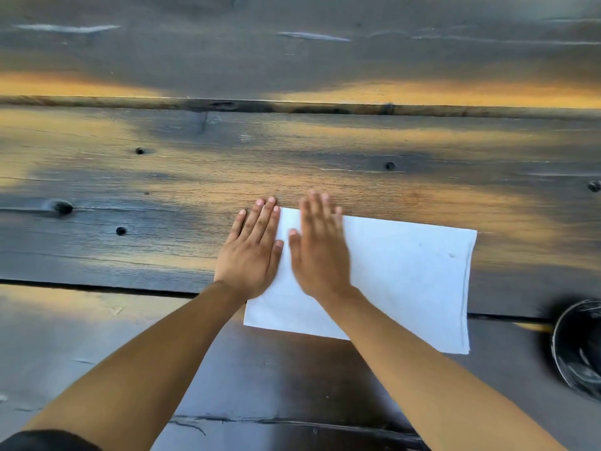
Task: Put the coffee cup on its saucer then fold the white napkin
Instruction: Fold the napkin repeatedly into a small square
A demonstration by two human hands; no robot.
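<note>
Both palms flat on the napkin — pressing a fold.

From here I see my left hand (252,247) spread flat, fingers straight, pinning the white napkin's (406,275) nine o'clock edge to the table (162,177) — likely to hold the crease. My right hand (320,247), equally flat and blurred, lies just beside it. Open cloth runs toward three o'clock; a dark round dish (582,349), possibly the saucer, sits past that edge.

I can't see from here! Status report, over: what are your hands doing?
Left hand and right hand flat, open, pressing the napkin. Napkin folded, lying on the table. Nothing in the way, over.
</note>
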